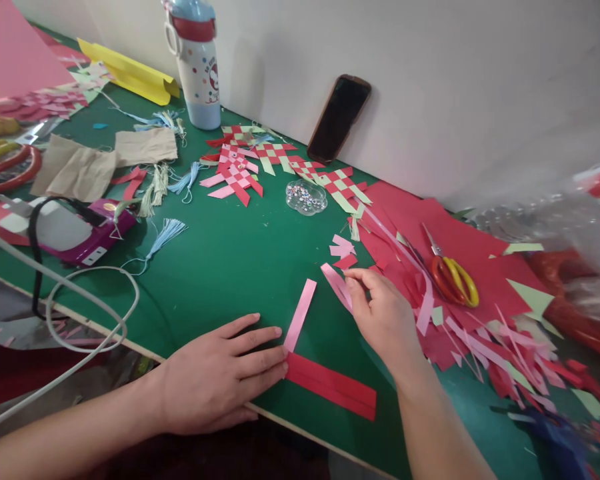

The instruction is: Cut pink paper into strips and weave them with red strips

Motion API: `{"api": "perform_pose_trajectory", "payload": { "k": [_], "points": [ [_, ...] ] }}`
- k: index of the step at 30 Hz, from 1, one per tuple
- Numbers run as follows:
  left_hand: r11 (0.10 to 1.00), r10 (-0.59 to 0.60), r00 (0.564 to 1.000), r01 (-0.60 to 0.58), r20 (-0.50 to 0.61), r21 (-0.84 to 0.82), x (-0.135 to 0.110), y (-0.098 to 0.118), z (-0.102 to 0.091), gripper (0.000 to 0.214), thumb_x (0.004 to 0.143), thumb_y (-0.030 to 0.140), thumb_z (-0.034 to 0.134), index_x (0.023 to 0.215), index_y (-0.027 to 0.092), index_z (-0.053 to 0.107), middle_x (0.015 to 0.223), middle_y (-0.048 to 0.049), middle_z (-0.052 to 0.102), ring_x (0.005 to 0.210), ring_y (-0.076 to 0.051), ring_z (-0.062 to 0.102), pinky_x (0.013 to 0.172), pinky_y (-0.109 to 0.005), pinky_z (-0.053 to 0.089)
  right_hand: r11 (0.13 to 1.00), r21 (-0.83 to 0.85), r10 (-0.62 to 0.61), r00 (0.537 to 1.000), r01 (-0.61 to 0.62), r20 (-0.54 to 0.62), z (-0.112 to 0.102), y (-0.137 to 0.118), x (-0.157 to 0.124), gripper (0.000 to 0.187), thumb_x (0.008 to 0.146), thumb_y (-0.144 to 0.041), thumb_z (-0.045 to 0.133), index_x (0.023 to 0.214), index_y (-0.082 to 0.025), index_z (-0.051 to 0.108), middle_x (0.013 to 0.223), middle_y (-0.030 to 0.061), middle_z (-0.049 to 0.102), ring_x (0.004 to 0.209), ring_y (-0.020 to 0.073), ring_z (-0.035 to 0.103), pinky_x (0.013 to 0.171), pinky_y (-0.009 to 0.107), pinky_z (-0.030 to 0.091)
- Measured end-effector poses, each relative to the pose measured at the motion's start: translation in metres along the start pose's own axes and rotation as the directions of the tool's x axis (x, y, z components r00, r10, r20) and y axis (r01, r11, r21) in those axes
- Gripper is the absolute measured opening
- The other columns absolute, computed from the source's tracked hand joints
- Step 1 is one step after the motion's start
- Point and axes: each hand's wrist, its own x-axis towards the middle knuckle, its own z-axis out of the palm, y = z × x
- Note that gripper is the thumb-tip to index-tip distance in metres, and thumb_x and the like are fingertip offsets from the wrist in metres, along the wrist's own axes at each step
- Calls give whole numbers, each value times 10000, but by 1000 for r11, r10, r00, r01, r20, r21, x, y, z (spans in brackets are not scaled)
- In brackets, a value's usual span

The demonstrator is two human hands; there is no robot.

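Observation:
My left hand lies flat on the green table, fingers stretched out, with its fingertips pressing the left end of two red paper strips and the lower end of a pink strip that slants up from them. My right hand is curled beside the paper pile, its fingers pinching another pink strip. Small pink and red paper pieces lie just above that hand.
Red and yellow scissors rest on red paper sheets with several cut strips. Woven paper pieces, a dish of googly eyes, a phone leaning on the wall, a bottle, tassels, a purple device and a white cable surround them.

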Motion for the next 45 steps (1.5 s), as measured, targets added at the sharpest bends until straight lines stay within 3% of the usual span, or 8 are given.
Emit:
{"api": "perform_pose_trajectory", "payload": {
  "k": [3, 6, 11, 17, 29, 34, 39, 45],
  "points": [
    [1000, 6, 1000, -6, 16, 7, 1, 1, -1, 518, 973, 445, 515, 1410, 168, 482, 1477, -38, 506, 1397, -268, 401, 1249, -460, 77, 971, -72, -233, 972, 230, -34, 4, -2, 0, 279, 975, -341, 485, 1136, -212, 673, 1140, 107, 683, 1069, 274, 566, 930, 441, 446],
    [1000, 3, 1000, -3, 2, -3, 1, 0, 1, 535, 970, 473, 514, 1410, 171, 479, 1473, -37, 510, 1408, -264, 386, 1252, -449, 41, 940, -118, -316, 947, 322, 66, 9, -13, -3, 277, 959, -336, 552, 1192, -251, 675, 1195, 82, 674, 1077, 272, 534, 937, 451, 419],
    [1000, 1, 1000, -1, 11, -18, 0, 0, 2, 563, 968, 503, 507, 1421, 171, 467, 1473, -45, 510, 1417, -268, 376, 1249, -451, 38, 929, -161, -328, 943, 334, 60, 18, -22, -8, 174, 943, -312, 603, 1028, -264, 747, 1091, 40, 734, 1017, 254, 551, 827, 408, 400],
    [1000, -2, 1000, 3, 8, -20, -1, 0, 0, 700, 949, 649, 437, 1438, 148, 449, 1459, -61, 526, 1403, -284, 396, 1241, -472, 61, 929, -24, -371, 928, 370, -31, 21, -22, -9, 149, 951, -251, 592, 938, -229, 739, 954, 19, 764, 893, 197, 632, 813, 355, 435],
    [999, -2, 999, 0, -39, -33, -1, 3, -1, 624, 943, 539, 549, 1429, 159, 458, 1440, -84, 539, 1411, -276, 395, 1218, -479, 183, 922, 26, -381, 920, 385, -93, 1, -27, -16, 92, 943, -206, 560, 961, -220, 649, 939, 44, 725, 919, 197, 650, 856, 361, 524],
    [999, -17, 999, 16, -34, -31, -1, 4, 0, 658, 927, 490, 593, 1462, 157, 403, 1447, -104, 529, 1415, -276, 389, 1223, -471, 161, 916, -100, -399, 912, 389, -98, -19, -36, -52, 405, 945, -242, 567, 1339, -162, 518, 1298, 151, 624, 1245, 278, 545, 1025, 485, 479],
    [999, -6, 1000, 6, -14, -43, -4, 5, 1, 640, 923, 474, 599, 1447, 159, 411, 1448, -109, 528, 1426, -273, 370, 1231, -477, 136, 856, -139, -480, 865, 498, 145, -14, -50, -117, 467, 984, -391, 487, 1324, -76, 545, 1268, 174, 664, 1207, 306, 602, 949, 494, 550],
    [995, 94, 984, -86, -154, 54, -10, 17, 12, 307, 993, 274, 522, 1273, 153, 563, 1259, -83, 667, 1314, -214, 515, 1217, -443, 248, 851, -154, -507, 862, 503, 15, -2, -53, -163, 293, 923, -217, 596, 1195, -129, 661, 1200, 121, 716, 1168, 287, 645, 1001, 470, 514]
  ]
}}
